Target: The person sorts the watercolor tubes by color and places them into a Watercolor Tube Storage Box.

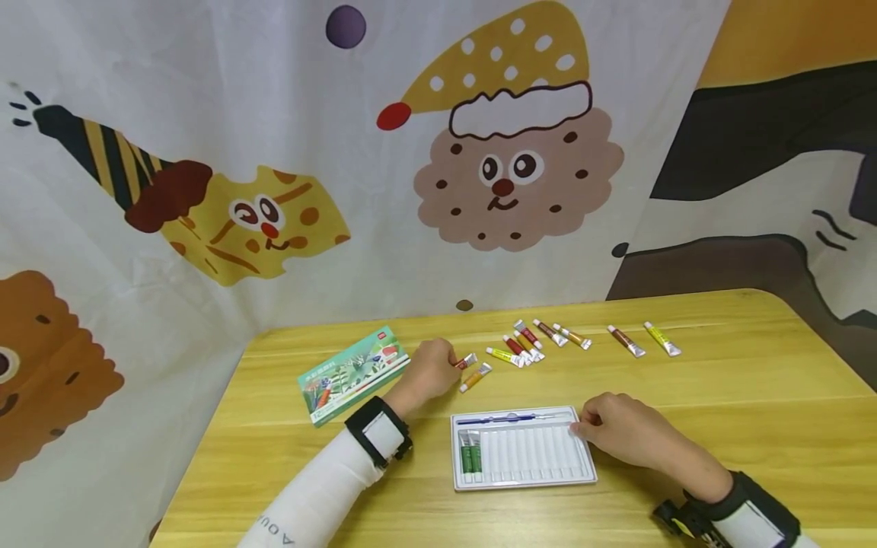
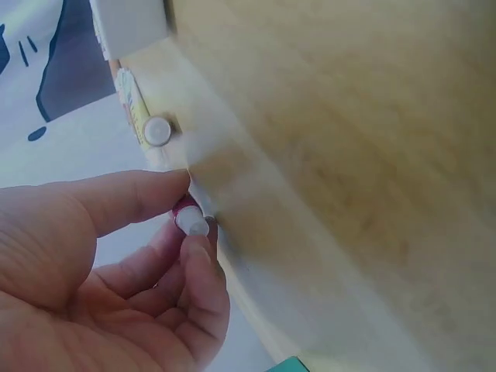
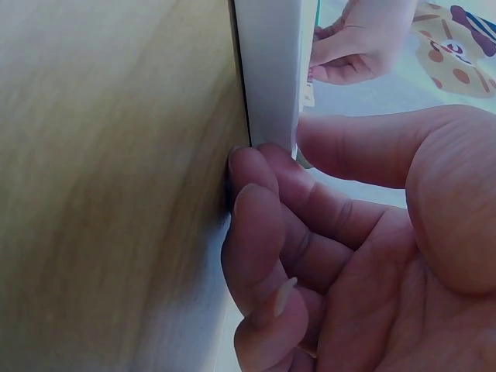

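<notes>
My left hand (image 1: 430, 371) pinches a small red paint tube (image 1: 467, 361) between thumb and fingers, over the table left of centre. In the left wrist view the white cap of this red tube (image 2: 188, 220) pokes out between the fingertips. An ochre paint tube (image 1: 476, 377) lies just right of that hand. My right hand (image 1: 630, 430) grips the right edge of a white plastic tray (image 1: 534, 453), thumb on the rim and fingers curled at its side. Two green paint tubes (image 1: 470, 459) lie side by side in the tray's leftmost slots, with a blue paintbrush (image 1: 500, 419) along the top compartment.
A green paint box (image 1: 352, 374) lies at the left, close to the left forearm. Several red, yellow, ochre and brown tubes (image 1: 524, 346) lie grouped behind the tray. Farther right are a brown tube (image 1: 626, 341) and a yellow tube (image 1: 661, 339). A printed curtain (image 1: 384, 266) hangs behind the table.
</notes>
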The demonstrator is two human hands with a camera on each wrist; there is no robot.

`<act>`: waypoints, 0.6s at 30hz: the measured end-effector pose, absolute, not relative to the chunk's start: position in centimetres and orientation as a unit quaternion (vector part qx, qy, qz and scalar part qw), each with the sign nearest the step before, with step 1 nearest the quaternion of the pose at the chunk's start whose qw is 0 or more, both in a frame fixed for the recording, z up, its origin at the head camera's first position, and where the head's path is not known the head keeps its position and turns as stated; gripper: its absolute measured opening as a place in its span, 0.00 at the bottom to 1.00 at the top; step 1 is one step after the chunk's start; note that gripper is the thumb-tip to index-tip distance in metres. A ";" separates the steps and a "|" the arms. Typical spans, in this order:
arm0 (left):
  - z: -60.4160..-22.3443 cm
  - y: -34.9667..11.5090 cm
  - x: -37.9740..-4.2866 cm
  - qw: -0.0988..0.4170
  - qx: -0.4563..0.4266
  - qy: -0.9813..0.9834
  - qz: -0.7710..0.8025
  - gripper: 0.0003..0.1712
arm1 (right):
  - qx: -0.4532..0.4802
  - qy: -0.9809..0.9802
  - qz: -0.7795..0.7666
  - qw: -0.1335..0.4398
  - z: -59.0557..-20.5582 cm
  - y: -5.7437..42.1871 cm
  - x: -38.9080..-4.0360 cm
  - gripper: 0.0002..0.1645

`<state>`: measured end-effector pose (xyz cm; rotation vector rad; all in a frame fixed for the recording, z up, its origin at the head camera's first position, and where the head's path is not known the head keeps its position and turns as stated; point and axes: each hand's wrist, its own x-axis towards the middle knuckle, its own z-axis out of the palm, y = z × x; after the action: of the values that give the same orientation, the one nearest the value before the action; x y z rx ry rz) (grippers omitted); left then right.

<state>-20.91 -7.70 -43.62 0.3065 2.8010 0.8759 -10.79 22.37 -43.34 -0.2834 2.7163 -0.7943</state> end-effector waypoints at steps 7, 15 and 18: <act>-43.5 -8.5 -21.0 0.073 0.114 0.930 0.342 0.03 | -0.098 0.944 -0.277 0.148 -43.4 22.4 -10.8 0.17; -41.9 -9.2 -19.5 0.033 0.130 0.913 0.385 0.03 | -0.099 0.945 -0.276 0.147 -43.5 22.4 -10.8 0.18; -41.2 -9.5 -18.3 0.041 0.126 0.907 0.399 0.02 | -0.100 0.944 -0.276 0.148 -43.5 22.4 -10.8 0.18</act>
<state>-18.33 -9.50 -41.19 0.3852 2.7774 1.2230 -10.84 22.42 -43.47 -0.2880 2.7154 -0.7945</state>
